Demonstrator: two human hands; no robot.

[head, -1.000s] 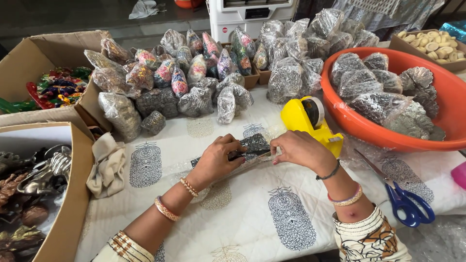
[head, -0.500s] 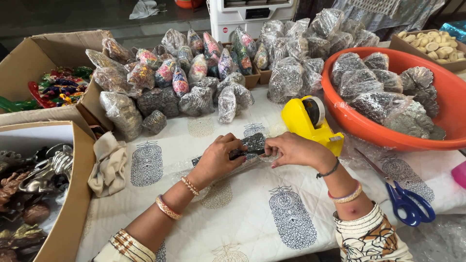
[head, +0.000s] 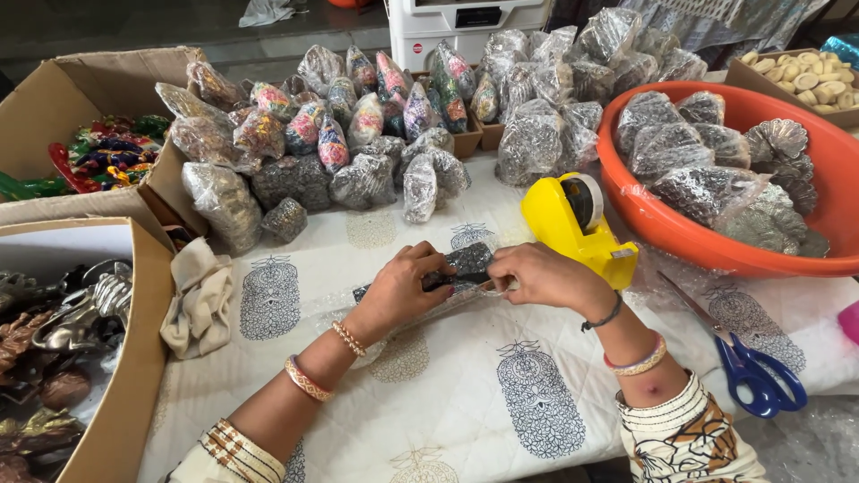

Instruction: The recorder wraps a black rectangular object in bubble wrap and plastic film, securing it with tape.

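White quilted cloth [head: 465, 402] printed with grey motifs covered the table under my arms. My left hand [head: 407, 286] pressed down with curled fingers on a small dark glittery piece [head: 467, 261] lying in clear plastic wrap [head: 358, 300] on the cloth, and my right hand [head: 537, 273] closed its fingertips on the same piece from the other side, so both hands met over it. How tightly my right fingers pinched the wrap I could not tell, since the knuckles hid them.

Just beyond my right hand stood a yellow tape dispenser [head: 573, 219], nearly touching my knuckles. Past it, farther to the right, an orange tub [head: 707, 246] held wrapped silvery pieces. Blue-handled scissors [head: 747, 367] lay on the cloth beside my right forearm. Straight ahead of both hands, a heap of wrapped bundles [head: 376, 134], some grey and some brightly coloured, stretched across the table. A crumpled beige rag [head: 199, 300] lay to the left of my left hand, against a cardboard box [head: 134, 358] of dark metal figures. Another cardboard box with colourful painted items [head: 107, 152] sat farther off on that side.
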